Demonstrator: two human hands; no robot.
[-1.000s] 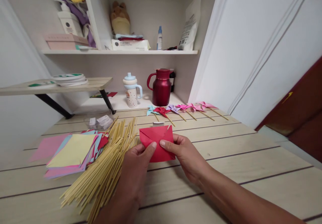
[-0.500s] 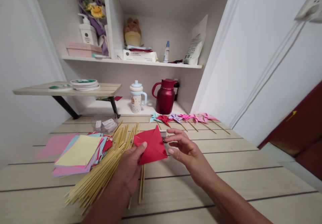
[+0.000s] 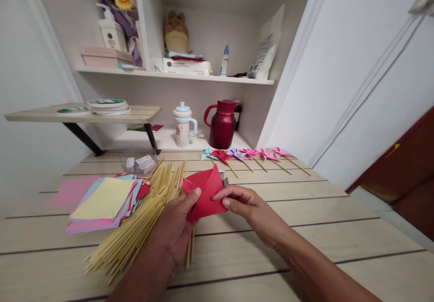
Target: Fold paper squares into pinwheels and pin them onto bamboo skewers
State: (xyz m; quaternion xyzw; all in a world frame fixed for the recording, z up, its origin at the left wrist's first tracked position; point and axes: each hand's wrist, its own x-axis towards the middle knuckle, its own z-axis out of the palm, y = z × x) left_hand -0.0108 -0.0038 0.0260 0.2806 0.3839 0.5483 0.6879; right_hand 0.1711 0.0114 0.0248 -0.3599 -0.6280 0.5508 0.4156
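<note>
A square of red paper [image 3: 205, 188] with slits from its corners is held above the table, tilted toward me. My left hand [image 3: 179, 220] grips its lower left side, thumb on top and the fingers hidden beneath. At its right corner my right hand [image 3: 242, 205] pinches the paper between thumb and fingers. Below and left of the paper lies a loose bundle of thin wooden sticks [image 3: 135, 232]. Left of the sticks is a stack of coloured paper squares [image 3: 103, 198], a yellow one on top. A small grey object [image 3: 225, 182] shows partly behind the red paper.
Several finished paper pinwheels on sticks [image 3: 237, 154] lie in a row at the back right. Clear small boxes [image 3: 140, 162] sit behind the paper stack. A red jug [image 3: 222, 128] and a lidded cup [image 3: 183, 128] stand behind; a raised wooden shelf [image 3: 142, 112] holds tape rolls [image 3: 108, 107].
My right hand has moved in from beside the red paper, its fingers closing on the right corner. My left hand keeps its hold. The view has tipped slightly downward.
</note>
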